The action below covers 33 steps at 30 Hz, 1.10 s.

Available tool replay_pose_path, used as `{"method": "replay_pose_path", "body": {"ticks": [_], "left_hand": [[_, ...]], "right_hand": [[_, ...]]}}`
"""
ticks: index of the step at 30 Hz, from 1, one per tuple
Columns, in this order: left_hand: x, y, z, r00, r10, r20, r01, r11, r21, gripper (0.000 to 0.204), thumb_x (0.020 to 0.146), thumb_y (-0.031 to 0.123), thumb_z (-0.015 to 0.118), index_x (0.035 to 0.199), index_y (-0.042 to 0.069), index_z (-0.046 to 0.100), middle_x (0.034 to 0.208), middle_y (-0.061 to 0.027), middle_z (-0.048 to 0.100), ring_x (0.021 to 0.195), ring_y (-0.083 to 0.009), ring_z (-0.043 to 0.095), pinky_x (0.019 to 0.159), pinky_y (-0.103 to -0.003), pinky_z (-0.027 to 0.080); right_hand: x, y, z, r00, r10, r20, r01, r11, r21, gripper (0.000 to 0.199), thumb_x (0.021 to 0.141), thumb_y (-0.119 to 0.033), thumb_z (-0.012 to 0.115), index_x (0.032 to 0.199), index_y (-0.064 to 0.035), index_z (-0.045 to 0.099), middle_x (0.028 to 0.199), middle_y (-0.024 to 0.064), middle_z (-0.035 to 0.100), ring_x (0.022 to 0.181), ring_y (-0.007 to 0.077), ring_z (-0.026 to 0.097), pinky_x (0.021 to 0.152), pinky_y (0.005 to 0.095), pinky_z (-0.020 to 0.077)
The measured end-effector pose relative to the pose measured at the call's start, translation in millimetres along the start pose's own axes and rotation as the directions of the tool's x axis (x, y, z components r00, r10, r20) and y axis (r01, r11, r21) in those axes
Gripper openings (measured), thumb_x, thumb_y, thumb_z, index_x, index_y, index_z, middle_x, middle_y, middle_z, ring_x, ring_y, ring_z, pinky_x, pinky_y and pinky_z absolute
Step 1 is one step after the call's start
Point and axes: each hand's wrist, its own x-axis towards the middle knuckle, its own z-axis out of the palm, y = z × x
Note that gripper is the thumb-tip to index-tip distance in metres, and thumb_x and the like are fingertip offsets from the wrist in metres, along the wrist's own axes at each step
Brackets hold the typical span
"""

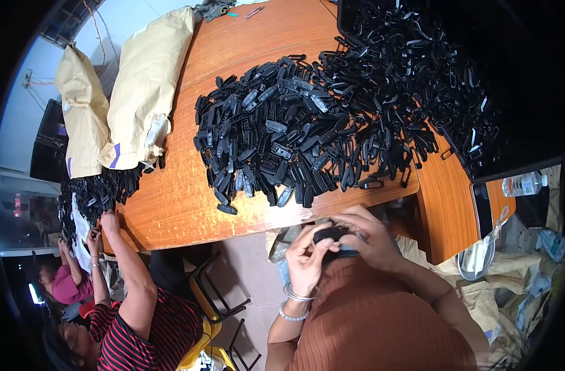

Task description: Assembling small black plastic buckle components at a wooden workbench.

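Close to my body, just off the table's near edge, my left hand (307,252) and my right hand (369,232) meet around a small black plastic piece (330,234). Fingers and thumbs of both hands pinch it, covering much of its shape. A bangle and a beaded bracelet circle my left wrist. Beyond my hands, a large heap of black plastic clip-like parts (270,127) covers the middle of the table. To its right, more thin black looped parts (412,80) spread out, partly over a dark tray.
Paper sacks (149,93) lie at the left of the wooden table (171,204). At the left, a co-worker in a striped shirt (152,334) handles black parts; another person sits farther off. A plastic bottle (525,184) and crumpled bags are at the right. A stool (211,297) stands lower left.
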Motion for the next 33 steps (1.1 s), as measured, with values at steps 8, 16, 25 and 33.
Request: {"method": "replay_pose_path", "body": {"ticks": [8,16,25,33], "left_hand": [[-24.3,-29.2,-21.2,0.962,-0.155,0.223,0.249,0.831,-0.497,0.024,0.087,0.008,0.057,0.103,-0.010,0.058,0.088,-0.0137,0.060,0.062,-0.0157,0.059,0.059,-0.025,0.049],[-18.8,-64.3,-27.1,0.992,0.069,0.108,-0.123,0.751,0.649,0.058,0.076,0.005,0.065,0.127,-0.005,0.039,0.108,-0.0247,0.054,0.100,-0.0392,0.053,0.085,-0.039,0.045],[1.0,-145.3,-57.5,0.858,0.061,0.510,-0.478,0.459,0.749,0.045,0.064,0.001,0.060,0.109,0.003,0.058,0.095,-0.0174,0.060,0.089,-0.0341,0.057,0.080,-0.039,0.047],[-25.4,-84.3,-54.2,0.710,-0.038,0.703,-0.627,0.422,0.655,0.024,0.063,0.002,0.059,0.087,0.004,0.062,0.067,-0.0133,0.058,0.073,-0.0306,0.059,0.066,-0.038,0.048]], "right_hand": [[-19.9,23.4,2.2,0.968,0.184,0.173,-0.238,0.894,0.379,0.010,0.077,0.002,0.062,0.086,0.0040,0.065,0.084,0.0073,0.058,0.063,0.0079,0.054,0.056,0.0213,0.0431],[-31.9,94.7,25.3,0.913,-0.132,0.387,0.374,0.653,-0.659,0.033,0.075,-0.014,0.059,0.105,-0.0004,0.058,0.092,0.0109,0.056,0.091,0.0261,0.051,0.086,0.0382,0.0361],[-36.4,142.0,-8.8,0.930,-0.059,0.362,0.346,0.473,-0.810,0.013,0.073,-0.010,0.051,0.078,-0.0049,0.061,0.078,0.0073,0.058,0.088,0.0209,0.054,0.085,0.0383,0.0381],[-82.7,79.3,-41.5,0.895,0.016,0.446,0.293,0.733,-0.614,0.008,0.073,-0.014,0.057,0.074,-0.0070,0.061,0.067,0.0086,0.060,0.071,0.0228,0.060,0.088,0.0362,0.0403]]}}
